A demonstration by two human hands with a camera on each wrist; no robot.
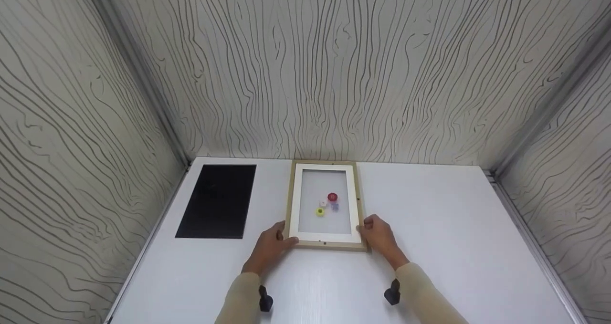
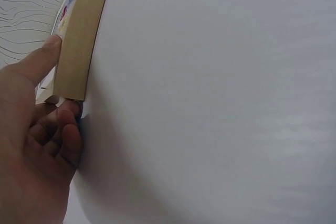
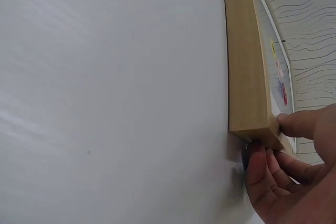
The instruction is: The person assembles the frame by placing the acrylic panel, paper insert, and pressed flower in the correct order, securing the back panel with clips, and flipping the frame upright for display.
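A wooden picture frame with a white inner mat lies at the back middle of the white table. Inside its border are small flower pieces: a red flower, a yellow flower, a white one and a purple one. My left hand grips the near left corner, thumb on top and fingers curled at the side. At the near right corner my right hand grips the frame likewise. In the right wrist view the fingers curl under the wooden edge. The frame's underside is hidden.
A black rectangular panel lies flat on the table left of the frame. Wood-grain patterned walls stand behind and at both sides. Dark wrist devices sit by both sleeves.
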